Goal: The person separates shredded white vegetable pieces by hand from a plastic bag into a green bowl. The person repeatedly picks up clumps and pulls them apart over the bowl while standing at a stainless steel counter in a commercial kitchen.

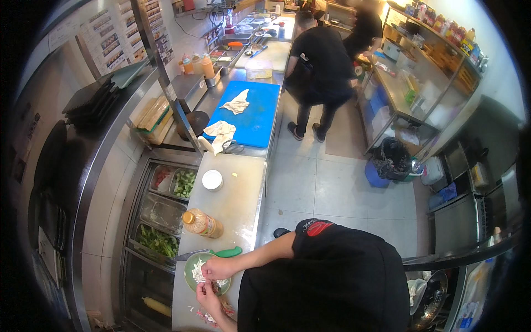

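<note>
My right hand (218, 268) and my left hand (208, 295) are close together over a green bowl (190, 258). Their fingertips pinch what looks like a shred of crab stick (201, 281), small and partly hidden. White shreds (198, 272) lie in the bowl, some behind my hands. Red and white pieces (207, 317) are scattered on the white cutting board (182, 305) beside my left wrist. Just beyond the bowl lies a knife with a green handle (227, 252). A bottle with a yellow cap (204, 223) stands farther along the board.
Inset metal pans hold leafy greens (155, 242) and chopped green vegetables (185, 182). Past a white round container (212, 180), cloths (220, 132) and scissors (233, 147) lie at a blue cutting board (257, 112). A co-worker (321, 62) bends in the aisle near a bin (379, 172).
</note>
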A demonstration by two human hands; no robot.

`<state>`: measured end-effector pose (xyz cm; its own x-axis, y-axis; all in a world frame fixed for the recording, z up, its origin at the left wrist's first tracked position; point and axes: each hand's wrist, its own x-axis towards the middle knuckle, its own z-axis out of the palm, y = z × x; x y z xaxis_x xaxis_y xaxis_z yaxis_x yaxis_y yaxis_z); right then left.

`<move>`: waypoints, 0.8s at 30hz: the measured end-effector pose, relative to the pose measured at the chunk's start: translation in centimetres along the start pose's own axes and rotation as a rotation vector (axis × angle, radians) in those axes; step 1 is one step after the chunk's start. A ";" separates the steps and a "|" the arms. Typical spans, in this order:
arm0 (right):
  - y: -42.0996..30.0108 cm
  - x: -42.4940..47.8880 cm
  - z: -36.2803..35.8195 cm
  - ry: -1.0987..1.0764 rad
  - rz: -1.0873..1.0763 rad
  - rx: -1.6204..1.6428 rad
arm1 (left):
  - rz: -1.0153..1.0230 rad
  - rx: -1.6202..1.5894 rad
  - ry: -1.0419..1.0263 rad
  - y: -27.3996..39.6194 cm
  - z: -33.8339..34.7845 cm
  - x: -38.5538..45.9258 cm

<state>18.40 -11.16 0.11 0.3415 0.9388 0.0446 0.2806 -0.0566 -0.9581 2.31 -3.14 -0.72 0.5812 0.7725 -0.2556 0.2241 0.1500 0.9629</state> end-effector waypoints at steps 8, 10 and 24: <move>-0.1 -0.3 0.4 -0.042 0.044 -0.020 | 0.053 -0.095 0.031 -0.4 1.0 0.0; -0.2 -0.1 0.2 -0.045 0.038 -0.030 | 0.033 -0.163 0.108 0.6 1.3 -0.3; 0.8 1.1 -0.5 -0.046 0.026 0.105 | 0.183 0.389 -0.018 1.3 -0.5 -0.1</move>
<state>19.46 -10.33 -0.48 0.3051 0.9523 0.0085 0.1759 -0.0475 -0.9833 2.12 -2.70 0.61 0.6519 0.7532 -0.0880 0.3920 -0.2353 0.8894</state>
